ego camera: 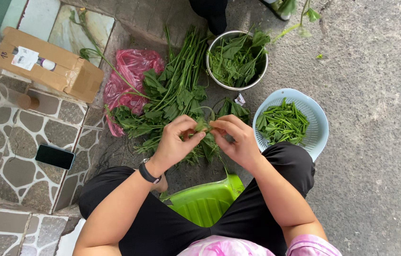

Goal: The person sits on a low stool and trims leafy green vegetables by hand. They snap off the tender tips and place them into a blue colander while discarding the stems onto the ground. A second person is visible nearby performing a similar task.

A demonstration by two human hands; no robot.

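My left hand (177,140) and my right hand (236,137) meet in front of me, both pinching one leafy green stem (204,125) between the fingertips. Right behind the hands, a pile of long-stemmed leafy greens (172,90) lies on the ground, partly over a pink plastic bag (132,71). A metal bowl (214,78) at the back holds picked leaves. To the right, a light blue colander (316,123) holds cut green stems. A black band is on my left wrist.
A green plastic stool (205,204) sits between my knees. A black phone (55,156) lies on the stone-patterned step at left, near a cardboard box (49,64). Another person's dark foot (212,14) shows at the top. Grey concrete spreads to the right.
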